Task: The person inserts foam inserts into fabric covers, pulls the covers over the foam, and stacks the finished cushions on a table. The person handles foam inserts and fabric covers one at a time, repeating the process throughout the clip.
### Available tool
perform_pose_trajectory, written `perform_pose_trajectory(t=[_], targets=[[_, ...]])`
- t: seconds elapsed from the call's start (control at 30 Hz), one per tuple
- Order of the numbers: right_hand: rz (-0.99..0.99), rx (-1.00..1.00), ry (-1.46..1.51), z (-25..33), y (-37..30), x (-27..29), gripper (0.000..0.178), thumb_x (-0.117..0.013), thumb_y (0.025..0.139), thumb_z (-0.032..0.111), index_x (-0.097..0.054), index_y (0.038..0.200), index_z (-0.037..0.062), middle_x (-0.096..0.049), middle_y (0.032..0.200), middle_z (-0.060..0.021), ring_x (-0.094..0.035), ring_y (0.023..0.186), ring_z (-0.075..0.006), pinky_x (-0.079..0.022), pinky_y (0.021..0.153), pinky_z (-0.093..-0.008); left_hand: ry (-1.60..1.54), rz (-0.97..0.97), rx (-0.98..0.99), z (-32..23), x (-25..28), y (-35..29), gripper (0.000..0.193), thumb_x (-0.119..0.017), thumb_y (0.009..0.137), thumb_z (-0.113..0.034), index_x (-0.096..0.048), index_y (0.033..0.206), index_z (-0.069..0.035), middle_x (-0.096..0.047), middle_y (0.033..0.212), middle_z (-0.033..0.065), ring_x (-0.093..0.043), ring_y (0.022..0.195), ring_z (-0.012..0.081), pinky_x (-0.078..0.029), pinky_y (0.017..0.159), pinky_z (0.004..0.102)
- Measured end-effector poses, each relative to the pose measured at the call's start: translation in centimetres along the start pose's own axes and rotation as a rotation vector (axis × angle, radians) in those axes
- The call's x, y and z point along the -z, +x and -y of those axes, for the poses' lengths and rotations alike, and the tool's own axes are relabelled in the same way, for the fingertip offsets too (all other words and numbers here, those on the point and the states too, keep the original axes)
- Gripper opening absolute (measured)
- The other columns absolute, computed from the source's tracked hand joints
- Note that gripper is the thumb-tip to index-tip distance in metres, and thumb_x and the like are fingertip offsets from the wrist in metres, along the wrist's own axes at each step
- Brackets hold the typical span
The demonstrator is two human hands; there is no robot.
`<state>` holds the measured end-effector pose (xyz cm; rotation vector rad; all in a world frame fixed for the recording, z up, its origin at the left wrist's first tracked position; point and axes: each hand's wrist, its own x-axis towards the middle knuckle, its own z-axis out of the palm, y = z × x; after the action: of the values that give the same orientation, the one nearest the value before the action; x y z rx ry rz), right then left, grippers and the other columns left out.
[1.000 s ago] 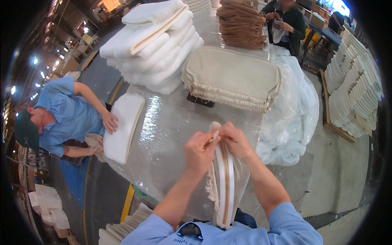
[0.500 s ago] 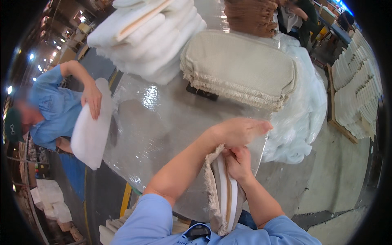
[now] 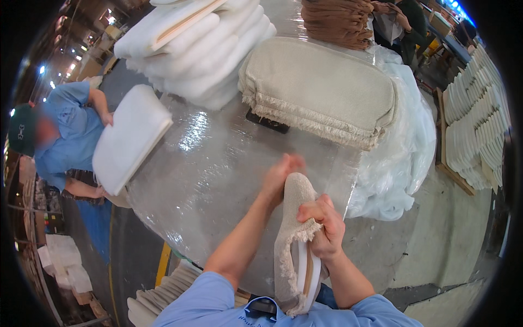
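Observation:
A beige fabric cushion cover (image 3: 297,197) with a frayed open edge stands upright against my body. Inside its opening shows a cushion insert (image 3: 311,275), white on both sides with a tan layer in the middle. My right hand (image 3: 324,226) is closed on the frayed edge of the cover, at its right side. By the cover's rounded far end is my left hand (image 3: 281,173), its fingers smeared by motion. Whether those fingers touch the fabric I cannot tell.
Stacked beige covers (image 3: 321,82) lie across the plastic-wrapped table (image 3: 218,180). White cushion inserts (image 3: 190,54) are piled behind, beside brown folded fabric (image 3: 335,24). At left a co-worker (image 3: 73,125) holds a white cushion insert (image 3: 131,136). Clear plastic (image 3: 400,163) hangs at right.
The far part of the cover now reaches up over the insert's end. My left hand has moved left, and my right hand has shifted slightly. The co-worker's insert has swung onto the table edge.

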<state>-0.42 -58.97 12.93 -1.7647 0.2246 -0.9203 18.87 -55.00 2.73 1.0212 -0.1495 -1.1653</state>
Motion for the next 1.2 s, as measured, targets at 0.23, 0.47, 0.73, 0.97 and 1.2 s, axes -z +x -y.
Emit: perform_pose_trajectory(t=[0.23, 0.47, 0.73, 0.97, 1.2], targets=[[-0.075, -0.04, 0.008, 0.2, -0.5, -1.0, 0.029, -0.055, 0.079, -0.011, -0.07, 0.095, 0.0069, -0.075, 0.096, -0.0075, -0.063, 0.079, -0.0233, -0.045, 0.078, -0.0361, -0.18, 0.037, 0.305, 5.0, 3.2, -1.2, 0.072, -0.033, 0.109, -0.066, -0.068, 0.119, -0.004, -0.074, 0.097, 0.0123, -0.073, 0.093, 0.0287, -0.06, 0.082, 0.0419], [-0.072, -0.051, 0.027, -1.4, -0.9, -0.7, 0.017, -0.06, 0.088, -0.005, -0.07, 0.097, 0.0044, -0.074, 0.1, -0.01, -0.061, 0.086, -0.0214, -0.047, 0.079, -0.0328, -0.066, -0.169, 0.192, 7.5, 1.6, -3.8, 0.062, -0.037, 0.112, -0.057, -0.068, 0.12, -0.004, -0.073, 0.106, 0.0095, -0.071, 0.097, 0.0261, -0.058, 0.086, 0.0401], [-0.061, -0.043, 0.031, 0.7, -0.7, -0.1, 0.021, -0.058, 0.091, -0.005, -0.071, 0.1, 0.0082, -0.075, 0.101, -0.007, -0.061, 0.083, -0.0241, -0.046, 0.085, -0.0365, 0.012, -0.039, 0.237, 10.6, 0.3, -10.5, 0.06, -0.038, 0.112, -0.055, -0.067, 0.122, -0.004, -0.073, 0.11, 0.0107, -0.07, 0.1, 0.0261, -0.057, 0.089, 0.0399], [-0.055, -0.034, 0.039, 1.4, -0.4, -0.2, 0.026, -0.058, 0.088, -0.009, -0.07, 0.102, 0.0093, -0.075, 0.102, -0.006, -0.06, 0.084, -0.0242, -0.044, 0.085, -0.0361, 0.259, -0.001, 0.252, 13.8, 0.2, -16.6, 0.058, -0.04, 0.112, -0.054, -0.066, 0.123, -0.003, -0.072, 0.114, 0.0118, -0.07, 0.103, 0.0261, -0.056, 0.091, 0.0397], [-0.063, -0.043, 0.069, 1.4, 0.2, -1.4, 0.033, -0.055, 0.082, -0.015, -0.07, 0.101, 0.0084, -0.073, 0.101, -0.0033, -0.057, 0.084, -0.0239, -0.046, 0.081, -0.0341, 0.384, -0.143, -0.014, 8.5, 6.8, -11.2, 0.057, -0.041, 0.112, -0.052, -0.066, 0.125, -0.003, -0.072, 0.118, 0.0128, -0.069, 0.106, 0.0261, -0.055, 0.093, 0.0396]])
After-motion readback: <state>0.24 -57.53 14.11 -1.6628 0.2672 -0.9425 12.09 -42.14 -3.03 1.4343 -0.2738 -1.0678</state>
